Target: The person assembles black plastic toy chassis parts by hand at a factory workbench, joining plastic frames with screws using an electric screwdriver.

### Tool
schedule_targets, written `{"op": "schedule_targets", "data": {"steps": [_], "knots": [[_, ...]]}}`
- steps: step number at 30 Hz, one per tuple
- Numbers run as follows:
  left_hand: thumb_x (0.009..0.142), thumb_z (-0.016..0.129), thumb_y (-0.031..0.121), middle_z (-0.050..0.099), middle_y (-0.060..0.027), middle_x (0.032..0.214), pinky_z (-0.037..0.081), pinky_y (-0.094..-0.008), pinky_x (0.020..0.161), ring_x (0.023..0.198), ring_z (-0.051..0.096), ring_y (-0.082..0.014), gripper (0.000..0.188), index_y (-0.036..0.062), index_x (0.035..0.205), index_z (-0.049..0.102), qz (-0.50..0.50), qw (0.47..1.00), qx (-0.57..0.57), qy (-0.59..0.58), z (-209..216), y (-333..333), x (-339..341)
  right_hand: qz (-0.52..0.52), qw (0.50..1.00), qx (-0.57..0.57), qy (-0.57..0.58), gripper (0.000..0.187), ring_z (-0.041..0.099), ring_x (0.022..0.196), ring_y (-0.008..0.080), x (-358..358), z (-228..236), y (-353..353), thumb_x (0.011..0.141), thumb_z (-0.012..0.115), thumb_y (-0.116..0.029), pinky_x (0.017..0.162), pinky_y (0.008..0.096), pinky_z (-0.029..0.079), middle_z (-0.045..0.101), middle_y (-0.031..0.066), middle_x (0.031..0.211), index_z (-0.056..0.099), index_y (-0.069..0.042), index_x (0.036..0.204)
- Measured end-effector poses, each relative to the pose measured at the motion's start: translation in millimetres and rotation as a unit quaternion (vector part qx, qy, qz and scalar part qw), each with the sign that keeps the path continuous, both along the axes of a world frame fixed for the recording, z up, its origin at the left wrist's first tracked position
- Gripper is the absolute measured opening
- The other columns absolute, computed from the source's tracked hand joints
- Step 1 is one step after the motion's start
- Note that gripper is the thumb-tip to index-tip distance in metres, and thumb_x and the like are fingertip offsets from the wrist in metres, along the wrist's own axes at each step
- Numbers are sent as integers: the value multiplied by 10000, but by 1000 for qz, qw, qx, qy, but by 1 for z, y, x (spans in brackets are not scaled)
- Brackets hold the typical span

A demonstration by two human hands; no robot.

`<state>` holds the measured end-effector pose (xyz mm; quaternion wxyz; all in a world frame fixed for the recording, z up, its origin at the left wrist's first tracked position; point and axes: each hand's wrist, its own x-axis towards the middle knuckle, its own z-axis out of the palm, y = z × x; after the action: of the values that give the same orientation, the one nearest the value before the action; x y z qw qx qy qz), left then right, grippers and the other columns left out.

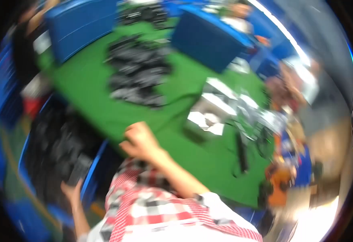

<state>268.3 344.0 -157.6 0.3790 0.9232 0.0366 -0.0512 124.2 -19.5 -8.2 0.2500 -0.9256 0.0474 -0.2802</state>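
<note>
The whole picture is smeared by motion. My right hand [138,139] rests at the near edge of the green table [92,88], fingers curled into a fist, with nothing visible in it. My left hand [71,189] reaches low on the left into a blue-rimmed crate [91,177] full of dark parts. Its fingertips touch a flat dark grey piece [79,171], but the blur hides whether it is gripped. My red-and-white checked shirt [152,209] fills the bottom middle.
A heap of black parts [138,72] lies mid-table. Blue crates stand at the back left [82,26] and back right [208,38]. A grey box with white sheets [210,113] and a black rod [241,151] lie to the right. Other people stand around the table.
</note>
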Motion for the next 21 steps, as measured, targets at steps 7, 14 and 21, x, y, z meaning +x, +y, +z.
{"op": "schedule_targets", "data": {"steps": [7,14,21], "knots": [[600,868,257,502,-183,1248,475,-435,854,1018,532,-302,847,19,1286,431,16,978,-174,-112,-53,-16,28,-67,996,-5,-60,288,474,886,318,-24,-1,-4,653,699,-117,752,396,403,487,140,940,490,-29,830],[619,854,283,548,-148,1158,474,-398,858,981,527,-289,737,41,1225,511,90,966,-233,61,18,-29,17,-57,996,34,-51,262,465,900,319,-25,3,9,668,671,-82,777,400,399,470,142,958,483,-15,837],[718,786,220,487,-105,1231,426,-391,908,1072,467,-252,564,60,1203,546,-9,950,-290,114,37,-50,41,-54,995,65,-50,273,455,913,310,-21,1,5,648,678,-82,783,388,394,458,147,955,477,-10,818]]}}
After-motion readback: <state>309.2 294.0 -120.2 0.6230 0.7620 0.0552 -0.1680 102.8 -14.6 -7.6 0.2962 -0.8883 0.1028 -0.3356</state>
